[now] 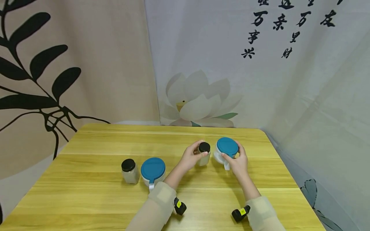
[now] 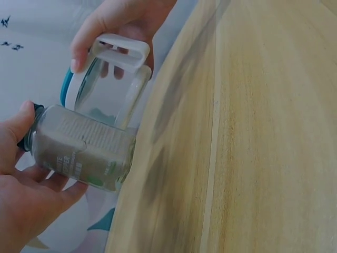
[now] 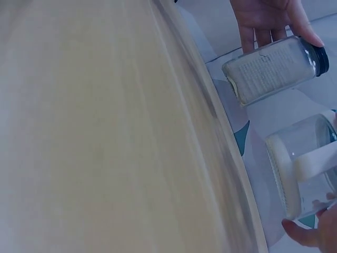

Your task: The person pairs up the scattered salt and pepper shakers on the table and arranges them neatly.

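Observation:
My left hand (image 1: pixel 193 157) grips a small glass spice jar (image 1: pixel 204 159) with a black lid, its fingers round the side and thumb across the front. Printed text shows on this jar (image 2: pixel 84 145) in the left wrist view, with pale powder inside. My right hand (image 1: pixel 240 160) holds a clear jar (image 1: pixel 227 147) with a blue lid and a white handle, thumb in front and fingers on the far right side. In the right wrist view both the spice jar (image 3: pixel 274 70) and the handled jar (image 3: pixel 289 182) appear side by side, apart. Whether their bases touch the table is hard to tell.
Left of my forearm stand a second black-lidded spice jar (image 1: pixel 130 172) and a second blue-lidded jar (image 1: pixel 153 170), close together; my sleeve lies near the latter. The wooden table (image 1: pixel 95 199) ends at a back edge before a printed curtain (image 1: pixel 196 48).

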`<action>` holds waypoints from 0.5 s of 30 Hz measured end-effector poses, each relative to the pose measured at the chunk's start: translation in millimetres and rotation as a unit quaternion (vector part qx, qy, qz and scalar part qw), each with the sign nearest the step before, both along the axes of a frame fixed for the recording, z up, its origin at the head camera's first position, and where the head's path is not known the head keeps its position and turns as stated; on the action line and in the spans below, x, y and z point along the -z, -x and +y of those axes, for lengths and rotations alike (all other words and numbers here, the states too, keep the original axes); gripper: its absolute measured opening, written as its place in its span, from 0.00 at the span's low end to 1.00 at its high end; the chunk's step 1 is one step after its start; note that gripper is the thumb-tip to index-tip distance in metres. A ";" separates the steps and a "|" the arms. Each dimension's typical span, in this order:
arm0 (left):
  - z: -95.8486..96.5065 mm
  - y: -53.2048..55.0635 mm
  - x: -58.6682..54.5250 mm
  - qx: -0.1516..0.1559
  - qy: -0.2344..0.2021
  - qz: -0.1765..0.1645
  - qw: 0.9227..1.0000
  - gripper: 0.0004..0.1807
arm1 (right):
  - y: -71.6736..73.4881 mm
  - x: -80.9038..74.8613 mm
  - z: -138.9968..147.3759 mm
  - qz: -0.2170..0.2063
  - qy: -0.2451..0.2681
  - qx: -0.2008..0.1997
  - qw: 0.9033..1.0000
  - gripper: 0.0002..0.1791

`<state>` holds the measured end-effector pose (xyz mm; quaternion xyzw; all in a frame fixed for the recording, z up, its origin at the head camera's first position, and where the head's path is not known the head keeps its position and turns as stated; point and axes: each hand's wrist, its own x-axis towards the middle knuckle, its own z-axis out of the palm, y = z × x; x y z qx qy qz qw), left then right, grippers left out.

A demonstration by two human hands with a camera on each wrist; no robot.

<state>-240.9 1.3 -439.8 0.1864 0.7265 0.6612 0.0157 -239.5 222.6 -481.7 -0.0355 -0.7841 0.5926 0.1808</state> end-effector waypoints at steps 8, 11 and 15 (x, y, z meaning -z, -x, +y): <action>0.4 9.3 19.0 0.010 0.007 -0.006 1.000 0.25 | -8.7 1.8 -0.1 -0.003 0.003 0.005 1.000 0.46; -0.7 8.3 19.1 0.015 0.004 -0.008 1.000 0.26 | -11.9 1.4 -0.4 -0.007 0.001 0.005 1.000 0.46; -1.9 6.8 19.1 0.017 0.003 -0.008 1.000 0.25 | -14.8 1.0 -1.3 -0.006 0.003 0.006 1.000 0.46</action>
